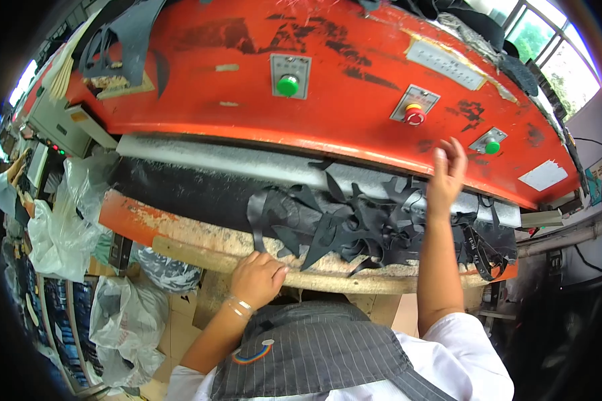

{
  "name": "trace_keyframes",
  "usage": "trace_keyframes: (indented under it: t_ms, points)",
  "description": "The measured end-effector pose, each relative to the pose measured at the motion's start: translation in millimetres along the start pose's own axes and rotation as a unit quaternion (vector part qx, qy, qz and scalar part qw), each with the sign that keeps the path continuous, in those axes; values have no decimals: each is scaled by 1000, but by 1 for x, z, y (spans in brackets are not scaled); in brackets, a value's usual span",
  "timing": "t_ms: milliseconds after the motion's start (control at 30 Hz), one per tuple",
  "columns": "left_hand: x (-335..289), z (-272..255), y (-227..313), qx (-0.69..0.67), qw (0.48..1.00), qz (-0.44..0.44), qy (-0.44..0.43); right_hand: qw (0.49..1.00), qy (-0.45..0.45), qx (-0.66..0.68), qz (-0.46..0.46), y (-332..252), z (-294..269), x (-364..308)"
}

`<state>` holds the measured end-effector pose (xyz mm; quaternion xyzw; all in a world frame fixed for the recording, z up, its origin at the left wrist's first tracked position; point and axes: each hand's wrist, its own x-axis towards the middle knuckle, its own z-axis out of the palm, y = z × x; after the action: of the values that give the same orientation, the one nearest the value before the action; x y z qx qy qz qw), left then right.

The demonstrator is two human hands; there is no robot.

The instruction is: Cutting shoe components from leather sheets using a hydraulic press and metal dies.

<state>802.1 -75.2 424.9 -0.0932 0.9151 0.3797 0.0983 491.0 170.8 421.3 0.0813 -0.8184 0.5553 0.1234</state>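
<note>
My left hand (257,277) rests on the worn front edge of the cutting board (201,235), its fingers curled by the near end of a black strip of cut-out sheet. That black scrap (354,224) sprawls across the board as a tangle of strips. My right hand (447,175) is raised over the scrap's right part, fingers spread, close to the orange press head (341,80). Nothing lies in it. A green button (493,147) sits just right of that hand.
The press head also carries a middle green button (287,85) and a red button (415,116). Black sheet material (180,190) covers the bed. Clear plastic bags (60,227) hang at the left. Black scraps (124,40) lie on the head's top left.
</note>
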Motion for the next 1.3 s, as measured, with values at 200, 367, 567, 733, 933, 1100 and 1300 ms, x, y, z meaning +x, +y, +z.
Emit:
trace_keyframes:
  t_ms: [200, 367, 567, 733, 933, 1100, 1300]
  points:
    - [3, 12, 2, 32, 996, -7, 85, 973, -227, -46, 1, -33, 83, -46]
    - [3, 18, -18, 44, 998, -17, 41, 926, -285, -178, -170, -19, 87, -45]
    - [92, 9, -36, -14, 993, 110, 28, 888, -307, -297, -166, 19, 125, -72]
    - [193, 32, -85, 48, 959, 159, 230, 909, -240, -211, -268, 32, 136, -117]
    - [196, 52, -103, 71, 938, 197, 276, 872, -289, -161, -361, 3, 125, -64]
    - [190, 50, -100, -76, 943, 147, 288, 770, -498, -149, -371, -12, 175, -45]
    - [182, 50, -106, -65, 939, 148, 303, 819, -522, -92, -221, 9, 164, -60]
